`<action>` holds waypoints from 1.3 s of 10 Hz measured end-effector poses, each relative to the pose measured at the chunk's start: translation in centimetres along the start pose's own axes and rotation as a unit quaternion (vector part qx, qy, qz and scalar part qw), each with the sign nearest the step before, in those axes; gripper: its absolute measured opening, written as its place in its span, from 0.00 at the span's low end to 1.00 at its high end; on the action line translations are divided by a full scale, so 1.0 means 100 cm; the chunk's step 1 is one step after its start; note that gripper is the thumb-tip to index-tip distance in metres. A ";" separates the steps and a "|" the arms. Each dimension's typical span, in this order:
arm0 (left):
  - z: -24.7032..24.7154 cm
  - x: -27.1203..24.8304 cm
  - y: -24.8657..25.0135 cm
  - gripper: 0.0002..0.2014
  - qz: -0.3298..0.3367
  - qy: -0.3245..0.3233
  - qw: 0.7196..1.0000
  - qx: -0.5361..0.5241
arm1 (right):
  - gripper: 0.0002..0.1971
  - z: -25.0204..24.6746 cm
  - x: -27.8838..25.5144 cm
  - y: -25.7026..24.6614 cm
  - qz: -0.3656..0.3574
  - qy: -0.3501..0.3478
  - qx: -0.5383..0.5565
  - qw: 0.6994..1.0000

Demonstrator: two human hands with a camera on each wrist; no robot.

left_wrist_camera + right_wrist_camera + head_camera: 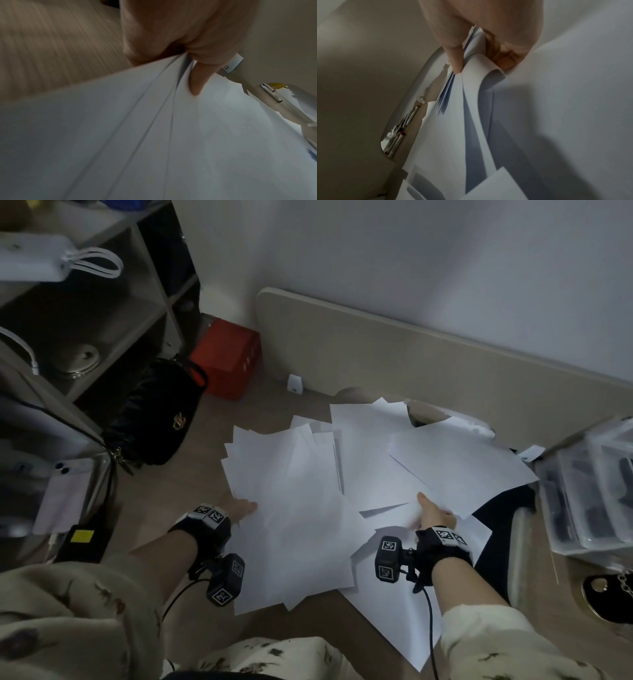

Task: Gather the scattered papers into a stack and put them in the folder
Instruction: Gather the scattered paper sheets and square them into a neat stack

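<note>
Papers [308, 491] lie fanned in a loose overlapping heap on the wood floor [274, 405], in front of a beige board [411, 354] leaning on the wall. L hand [239, 506] sits at the heap's left edge; wrist view shows its grip pinching several sheets [137, 135], thumb [197, 81] on top w/ other fingers under the edge. R hand [433, 513] is at the mid-right of the heap; its grip also pinches a bunch of sheets [471, 108], thumb [456, 60] pressed on one side, fingers curled behind, sheet edges bent up between them. Dark flat item [503, 515] pokes out from under the papers on the right; can't tell if it's the folder. Black quilted bag [161, 419] and red box [226, 357] sit left of the heap, near the shelf unit [102, 320]. Clear plastic bins [589, 491] stand at right. Pens [399, 138] visible past the sheets in the R wrist view, blurry.
</note>
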State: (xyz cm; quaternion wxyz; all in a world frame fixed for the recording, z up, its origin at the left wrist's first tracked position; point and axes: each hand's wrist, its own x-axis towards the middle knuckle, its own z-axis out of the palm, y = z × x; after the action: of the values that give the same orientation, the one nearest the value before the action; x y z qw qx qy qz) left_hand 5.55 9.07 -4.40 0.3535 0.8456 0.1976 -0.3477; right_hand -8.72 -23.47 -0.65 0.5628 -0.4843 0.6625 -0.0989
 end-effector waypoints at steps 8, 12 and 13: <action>-0.013 -0.027 0.002 0.26 0.039 -0.092 0.988 0.117 | 0.26 -0.059 -0.023 0.033 -0.074 0.150 0.199 0.966; -0.014 -0.006 -0.026 0.24 0.079 -0.083 0.987 0.112 | 0.14 -0.069 -0.043 0.086 0.028 -0.127 -0.202 0.971; -0.017 -0.022 -0.022 0.25 0.052 -0.047 0.995 0.072 | 0.06 -0.071 -0.049 0.094 0.092 -0.213 -0.186 0.955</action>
State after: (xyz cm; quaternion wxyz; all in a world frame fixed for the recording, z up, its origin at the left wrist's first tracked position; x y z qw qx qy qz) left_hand 3.55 11.65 -2.95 0.3177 0.8608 0.1113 -0.3816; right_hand -20.21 -17.89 -1.33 0.5977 -0.5273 0.5753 0.1836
